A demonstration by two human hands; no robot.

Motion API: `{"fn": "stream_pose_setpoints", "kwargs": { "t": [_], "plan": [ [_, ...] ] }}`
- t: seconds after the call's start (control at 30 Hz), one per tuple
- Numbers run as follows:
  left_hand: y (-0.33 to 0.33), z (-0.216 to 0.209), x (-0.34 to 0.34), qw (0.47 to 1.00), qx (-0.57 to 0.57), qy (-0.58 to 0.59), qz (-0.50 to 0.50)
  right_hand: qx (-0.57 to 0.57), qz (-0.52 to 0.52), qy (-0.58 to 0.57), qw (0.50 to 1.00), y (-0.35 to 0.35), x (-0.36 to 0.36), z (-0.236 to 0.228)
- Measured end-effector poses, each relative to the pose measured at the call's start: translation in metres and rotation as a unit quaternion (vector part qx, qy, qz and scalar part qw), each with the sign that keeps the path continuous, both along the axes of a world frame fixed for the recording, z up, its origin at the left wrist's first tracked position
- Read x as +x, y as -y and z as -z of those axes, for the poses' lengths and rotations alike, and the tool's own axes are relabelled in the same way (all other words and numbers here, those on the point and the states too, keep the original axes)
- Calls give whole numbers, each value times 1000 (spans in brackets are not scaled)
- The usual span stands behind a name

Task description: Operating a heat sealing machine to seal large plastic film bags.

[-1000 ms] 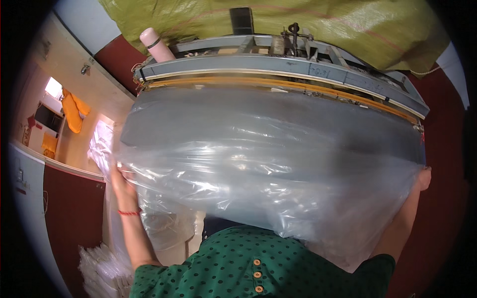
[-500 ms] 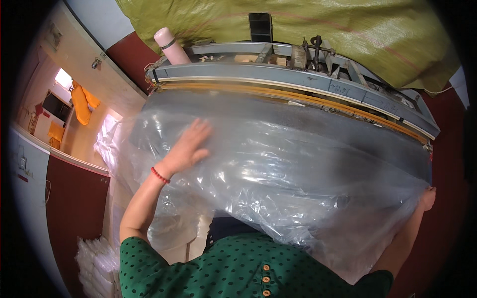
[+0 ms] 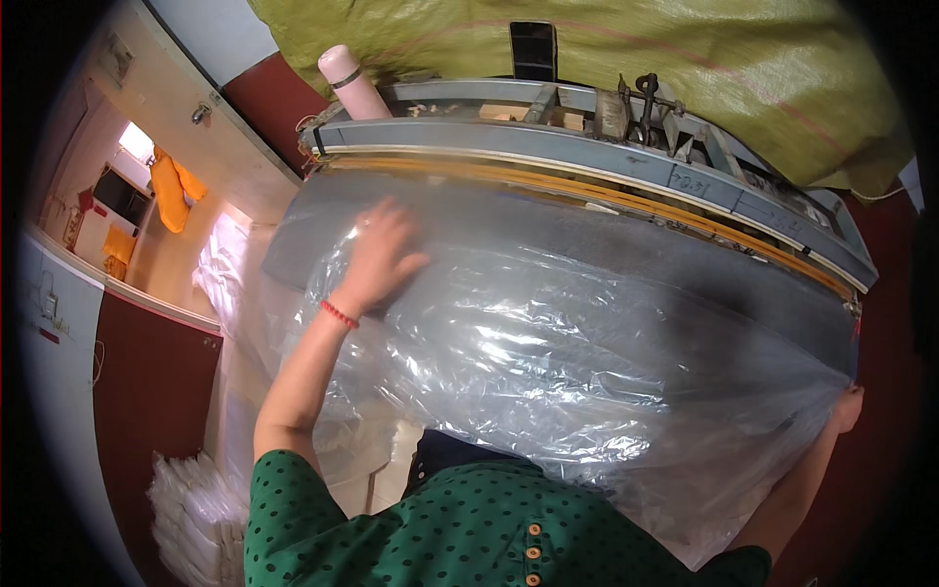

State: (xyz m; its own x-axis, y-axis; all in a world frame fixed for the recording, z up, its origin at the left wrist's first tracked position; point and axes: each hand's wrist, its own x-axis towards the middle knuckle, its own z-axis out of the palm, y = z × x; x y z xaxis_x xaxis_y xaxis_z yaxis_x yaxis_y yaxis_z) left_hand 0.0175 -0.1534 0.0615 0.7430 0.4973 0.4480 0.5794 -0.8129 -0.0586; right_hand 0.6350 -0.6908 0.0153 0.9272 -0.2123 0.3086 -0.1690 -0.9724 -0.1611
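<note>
A wide sheet of clear plastic film point(image 3: 528, 342) lies wrinkled over the grey work surface point(image 3: 323, 205) in front of me and hangs down toward my body. My left hand point(image 3: 386, 249), with a red bead bracelet point(image 3: 339, 314) at the wrist, is over the film's left part, fingers stretched and somewhat blurred. Whether it presses on the film I cannot tell. At the far right my right hand point(image 3: 847, 407) is closed on the film's edge, which gathers in creases toward it.
Behind the surface runs a long grey metal frame point(image 3: 587, 157) with orange strips point(image 3: 548, 183). A pink flask point(image 3: 352, 83) and a dark phone point(image 3: 533, 51) stand there, before a yellow-green woven sheet point(image 3: 704, 78). Stacked plastic packs point(image 3: 196, 519) lie low left, near an open door point(image 3: 186, 108).
My left hand has moved slightly up across the film. The film has come toward me, baring more of the grey surface along the back. My right hand still grips the edge.
</note>
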Motion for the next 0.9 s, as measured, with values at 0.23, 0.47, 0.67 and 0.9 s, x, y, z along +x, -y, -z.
{"fn": "stream_pose_setpoints", "kwargs": {
  "t": [0.23,0.47,0.67,0.9],
  "plan": [
    [-18,18,0,967,-228,90,75,3,-8,12,1000,11,10,8],
    [-25,30,21,989,-134,68,-18,362,-124,69,921,63,47,32],
    [-11,38,33,986,-92,140,-23,620,-187,95,756,146,45,12],
    [-14,20,34,979,-82,187,21,734,-112,-49,668,137,38,-26]
  ]
}}
